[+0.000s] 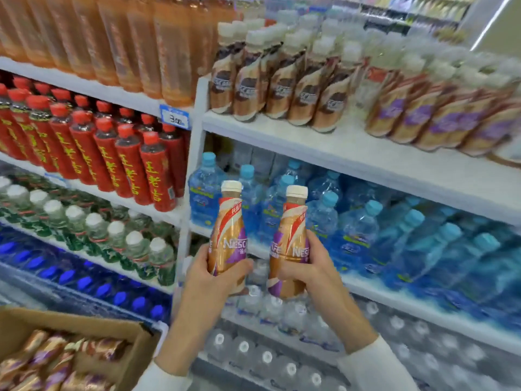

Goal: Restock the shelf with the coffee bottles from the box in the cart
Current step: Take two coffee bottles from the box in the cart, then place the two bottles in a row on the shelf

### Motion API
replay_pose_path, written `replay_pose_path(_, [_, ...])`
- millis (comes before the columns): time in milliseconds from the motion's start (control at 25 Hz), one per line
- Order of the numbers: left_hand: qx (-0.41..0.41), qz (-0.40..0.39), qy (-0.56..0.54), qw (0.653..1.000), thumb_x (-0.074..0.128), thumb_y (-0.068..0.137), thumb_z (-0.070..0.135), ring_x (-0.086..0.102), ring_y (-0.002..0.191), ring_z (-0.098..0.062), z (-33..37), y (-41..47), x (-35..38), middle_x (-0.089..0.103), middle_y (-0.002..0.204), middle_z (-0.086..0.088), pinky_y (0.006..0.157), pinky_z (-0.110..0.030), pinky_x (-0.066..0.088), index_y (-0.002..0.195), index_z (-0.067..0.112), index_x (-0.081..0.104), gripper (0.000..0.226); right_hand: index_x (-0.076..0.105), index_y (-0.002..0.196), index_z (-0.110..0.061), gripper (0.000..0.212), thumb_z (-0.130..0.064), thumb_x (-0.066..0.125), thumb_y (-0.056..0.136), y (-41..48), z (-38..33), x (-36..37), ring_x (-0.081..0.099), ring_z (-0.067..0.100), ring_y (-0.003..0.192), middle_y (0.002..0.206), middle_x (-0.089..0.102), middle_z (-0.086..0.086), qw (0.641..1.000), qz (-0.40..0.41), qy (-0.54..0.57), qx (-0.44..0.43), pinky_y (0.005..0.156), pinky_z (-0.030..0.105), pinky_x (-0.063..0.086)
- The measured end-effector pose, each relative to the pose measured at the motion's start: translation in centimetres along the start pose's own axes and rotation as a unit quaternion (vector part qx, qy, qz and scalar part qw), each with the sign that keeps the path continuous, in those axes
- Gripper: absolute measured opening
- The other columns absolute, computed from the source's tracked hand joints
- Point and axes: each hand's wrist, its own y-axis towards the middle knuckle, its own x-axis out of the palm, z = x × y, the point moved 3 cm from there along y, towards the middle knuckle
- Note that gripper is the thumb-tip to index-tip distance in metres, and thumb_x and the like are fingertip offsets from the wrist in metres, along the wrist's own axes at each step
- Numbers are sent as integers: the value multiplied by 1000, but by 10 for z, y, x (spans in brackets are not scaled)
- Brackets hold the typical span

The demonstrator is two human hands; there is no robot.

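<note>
My left hand (210,280) grips one gold-and-purple coffee bottle (229,230) with a white cap, held upright. My right hand (313,266) grips a second, matching coffee bottle (290,244) beside it. Both bottles are in front of the blue water shelf, below the white coffee shelf (338,145). That shelf carries brown-labelled coffee bottles (282,88) at its left and purple-labelled coffee bottles (439,119) at its right. A cardboard box (121,334) at the lower left holds several more coffee bottles (53,359) lying down.
Red tea bottles (118,156) and orange drink bottles (112,38) fill the left shelves, with green-labelled bottles (112,235) and blue-capped bottles (84,280) under them. Blue water bottles (366,221) sit behind my hands, clear water bottles (282,348) on the lowest shelf. A price tag (174,117) hangs on the shelf edge.
</note>
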Motion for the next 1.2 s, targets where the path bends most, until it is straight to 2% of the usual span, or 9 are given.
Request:
replay_pose_path(120, [20,-41,7,999,91,69,8,69,62,-11,8,8,73,74,72,2,55,-25,58,96,18,67,38,61,113,-20,64,-15,76,52,-10,-14,-72,65,12,76,87,71,-1,998,53,12,-24,64,21,53])
replay_pose_path(280, [32,-76,-20,996,90,49,36,70,69,-21,21,7,169,75,79,-3,63,-42,63,88,26,72,44,61,114,-17,74,-18,78,42,-22,-40,-169,66,11,71,82,72,-3,992,110,10,-61,61,22,53])
replay_pose_path(360, [52,-96,-29,994,89,48,38,70,68,-17,33,8,212,73,79,-3,59,-38,62,84,29,73,41,63,109,-18,74,-21,78,37,-25,-55,-212,67,12,71,81,73,-3,988,135,11,-76,61,24,54])
replay_pose_path(480, [94,-128,-28,987,91,59,30,71,71,-14,58,17,265,74,81,0,60,-30,61,91,24,71,38,64,101,-23,68,-26,77,34,-21,-82,-263,67,12,73,82,73,-5,981,163,4,-104,62,28,56])
replay_pose_path(600, [150,-138,0,979,90,61,34,70,77,-6,86,29,311,76,89,5,66,-17,55,98,28,70,43,61,103,-23,61,-18,81,45,-7,-107,-304,68,6,73,88,73,-5,967,203,-23,-152,59,19,53])
replay_pose_path(720, [199,-149,35,968,91,63,41,70,81,-4,108,44,350,72,103,-1,66,-16,55,97,37,70,40,58,112,-30,62,-17,86,58,11,-123,-335,68,-2,79,98,72,-10,953,231,-44,-192,59,10,50])
replay_pose_path(840, [249,-160,90,951,92,71,32,67,82,7,117,65,380,72,94,16,61,-7,51,99,40,65,39,50,123,-29,69,-12,87,68,31,-128,-357,63,-10,85,101,67,-17,942,249,-71,-214,62,7,50])
replay_pose_path(1040, [244,-150,170,943,91,72,33,65,99,-1,100,95,404,68,113,10,80,-16,52,125,28,62,60,37,136,-28,78,-10,84,77,57,-113,-376,57,-4,105,121,59,-11,941,262,-85,-196,80,17,50])
replay_pose_path(1200, [236,-156,157,946,85,79,35,62,109,-1,91,102,403,65,123,14,81,-10,47,137,27,53,67,28,141,-37,85,-21,84,79,63,-96,-380,55,-14,106,124,53,-23,946,243,-103,-187,74,7,49])
